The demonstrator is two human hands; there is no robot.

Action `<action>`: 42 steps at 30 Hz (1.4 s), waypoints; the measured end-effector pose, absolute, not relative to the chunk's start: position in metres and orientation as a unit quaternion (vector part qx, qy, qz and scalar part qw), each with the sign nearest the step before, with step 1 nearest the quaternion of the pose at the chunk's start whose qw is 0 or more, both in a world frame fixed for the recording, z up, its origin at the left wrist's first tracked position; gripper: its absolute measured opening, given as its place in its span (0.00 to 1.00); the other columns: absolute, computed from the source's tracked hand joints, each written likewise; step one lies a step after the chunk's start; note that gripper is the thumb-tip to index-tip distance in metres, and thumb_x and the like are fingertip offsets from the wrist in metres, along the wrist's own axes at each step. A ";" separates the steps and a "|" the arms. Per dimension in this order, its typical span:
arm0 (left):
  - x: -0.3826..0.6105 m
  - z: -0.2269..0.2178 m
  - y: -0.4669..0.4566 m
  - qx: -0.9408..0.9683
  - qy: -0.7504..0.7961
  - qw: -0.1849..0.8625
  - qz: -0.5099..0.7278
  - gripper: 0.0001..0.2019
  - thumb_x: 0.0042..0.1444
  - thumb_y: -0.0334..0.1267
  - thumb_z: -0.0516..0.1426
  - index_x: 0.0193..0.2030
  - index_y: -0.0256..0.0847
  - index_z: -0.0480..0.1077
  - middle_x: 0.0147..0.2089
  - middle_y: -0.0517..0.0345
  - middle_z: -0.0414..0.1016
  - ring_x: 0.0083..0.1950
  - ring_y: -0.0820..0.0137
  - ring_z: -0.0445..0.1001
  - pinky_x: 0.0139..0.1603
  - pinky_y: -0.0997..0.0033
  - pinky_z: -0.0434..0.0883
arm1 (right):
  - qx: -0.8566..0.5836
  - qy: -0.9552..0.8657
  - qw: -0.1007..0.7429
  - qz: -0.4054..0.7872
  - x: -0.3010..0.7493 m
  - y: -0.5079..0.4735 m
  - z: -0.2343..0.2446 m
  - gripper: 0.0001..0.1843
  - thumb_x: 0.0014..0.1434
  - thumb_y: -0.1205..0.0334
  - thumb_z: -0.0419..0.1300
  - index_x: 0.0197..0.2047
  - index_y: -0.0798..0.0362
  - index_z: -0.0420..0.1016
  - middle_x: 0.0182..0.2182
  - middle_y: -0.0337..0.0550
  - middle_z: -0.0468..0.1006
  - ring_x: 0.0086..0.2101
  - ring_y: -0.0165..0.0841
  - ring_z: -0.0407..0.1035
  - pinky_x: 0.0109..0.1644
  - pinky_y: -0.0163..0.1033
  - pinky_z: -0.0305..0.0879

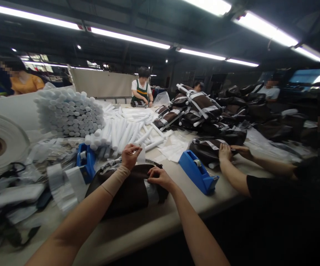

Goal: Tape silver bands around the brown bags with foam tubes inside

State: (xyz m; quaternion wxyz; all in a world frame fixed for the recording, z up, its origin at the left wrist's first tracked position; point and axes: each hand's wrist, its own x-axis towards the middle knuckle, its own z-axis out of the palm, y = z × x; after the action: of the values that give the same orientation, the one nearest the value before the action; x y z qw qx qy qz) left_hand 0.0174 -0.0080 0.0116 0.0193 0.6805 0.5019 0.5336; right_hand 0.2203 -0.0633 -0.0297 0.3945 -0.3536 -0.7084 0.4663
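Working over a folded dark brown fabric bundle at the near edge of a long cream worktable, the person has both bare hands on it. The left hand sits high on the bundle, its curled fingers closed at the top of a narrow white paper slip, seemingly pinching it, though the thumb's hold is hidden. The right hand lies lower, its fingers half bent on the fabric beside a wide silver-grey band; whether they grip a fold, I cannot tell. The step in hand looks like settling the slip and band on the bundle, and the next move seems to call for keeping the fabric pressed flat while the slip is placed. A blue plastic tape dispenser stands just left of the bundle, a second blue plastic tape dispenser to its right. Beyond lie loose white foam rods, and a co-worker's hands rest on another dark brown bundle.
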 end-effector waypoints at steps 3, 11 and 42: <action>0.023 0.018 -0.029 0.745 0.465 0.014 0.478 0.09 0.60 0.40 0.58 0.35 0.41 0.78 0.34 0.55 0.73 0.41 0.66 0.71 0.44 0.67 0.70 | -0.359 -0.697 0.393 0.480 0.220 -0.061 -0.030 0.12 0.43 0.56 0.71 0.22 0.53 0.75 0.38 0.43 0.75 0.42 0.36 0.70 0.54 0.43 0.62; 0.045 0.006 -0.099 0.877 0.409 -0.006 0.254 0.15 0.65 0.38 0.51 0.33 0.43 0.78 0.35 0.53 0.74 0.40 0.65 0.71 0.41 0.66 0.69 | -0.384 -0.688 0.372 0.492 0.219 -0.044 -0.043 0.10 0.40 0.60 0.70 0.22 0.54 0.75 0.29 0.40 0.77 0.32 0.33 0.70 0.40 0.39 0.66; 0.051 -0.060 -0.159 0.848 0.423 -0.160 0.277 0.16 0.65 0.41 0.54 0.55 0.34 0.68 0.54 0.44 0.75 0.60 0.57 0.70 0.59 0.54 0.66 | -0.544 -0.727 0.371 0.193 0.208 -0.099 -0.005 0.13 0.60 0.62 0.58 0.49 0.54 0.70 0.38 0.45 0.79 0.39 0.36 0.73 0.46 0.40 0.66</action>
State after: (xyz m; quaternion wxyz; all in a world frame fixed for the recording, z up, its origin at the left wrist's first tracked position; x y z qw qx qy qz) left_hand 0.0514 -0.1591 -0.0603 -0.1605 0.8479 0.4226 0.2770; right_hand 0.2076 -0.0988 -0.0046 0.3710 -0.5442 -0.7273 0.1928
